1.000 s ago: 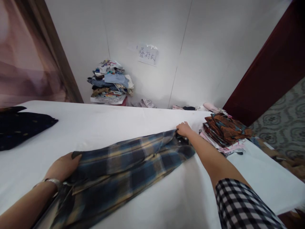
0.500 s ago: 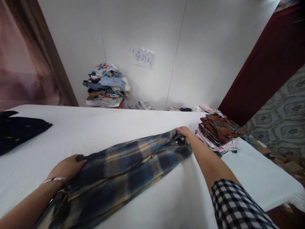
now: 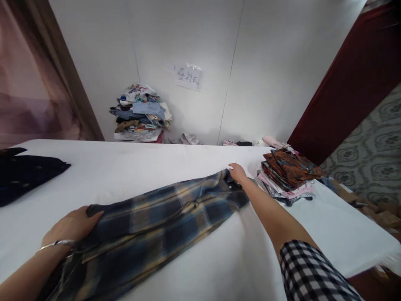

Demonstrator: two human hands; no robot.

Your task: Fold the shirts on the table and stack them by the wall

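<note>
A blue, tan and dark plaid shirt (image 3: 163, 225) lies stretched out on the white tabletop (image 3: 140, 167). Its long axis runs on a diagonal from the near left corner of the view up to the far right. The collar end points away to the right, and the other end trails off the near edge at the left. The two hands are well apart, one at each end of the shirt. The left hand (image 3: 70, 225), with a thin bracelet (image 3: 56, 243) at the wrist, has its fingers tucked under the cloth edge and is clamped on it. The right hand (image 3: 237, 172), on an outstretched arm in a checked sleeve (image 3: 313, 271), rests knuckles-up on the collar end; I cannot tell whether its fingers pinch the cloth or only press on it. Just beside the right hand sits a stack of folded clothes (image 3: 288, 171). A dark garment (image 3: 25, 175) lies at the far left of the tabletop.
</note>
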